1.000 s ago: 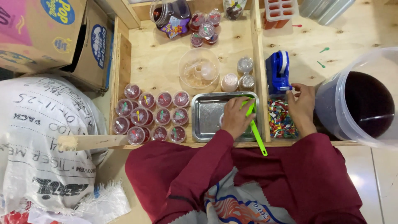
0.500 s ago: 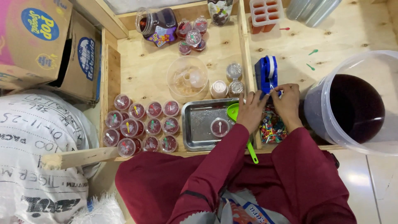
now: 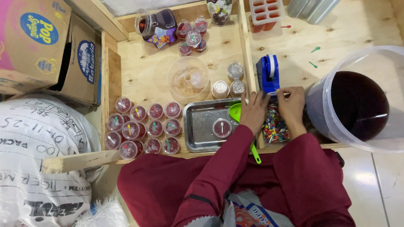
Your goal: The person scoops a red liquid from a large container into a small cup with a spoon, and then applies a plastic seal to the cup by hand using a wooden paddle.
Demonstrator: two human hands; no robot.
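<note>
Both my hands are at a blue tape dispenser (image 3: 267, 75) standing on the wooden platform. My left hand (image 3: 254, 111) has its fingertips against the dispenser's near end. My right hand (image 3: 291, 102) is pinched at the dispenser's right side, apparently on a strip of clear tape that I can barely see. Under my left wrist lies a green funnel-like scoop (image 3: 235, 112). Left of it a metal tray (image 3: 198, 126) holds one lidded cup of red jelly (image 3: 221, 128). Below my hands is a bin of small colourful spoons (image 3: 274, 127).
Several filled red cups (image 3: 143, 129) stand left of the tray. Behind it are a clear bowl (image 3: 188, 80) and small jars (image 3: 229, 86). A big clear bucket of dark liquid (image 3: 357, 101) stands at the right, and cardboard boxes (image 3: 38, 38) and a white sack (image 3: 38, 147) lie at the left.
My left hand left the tray and moved right to the tape dispenser. My right hand rose from the spoon bin to the dispenser. The view shifted slightly.
</note>
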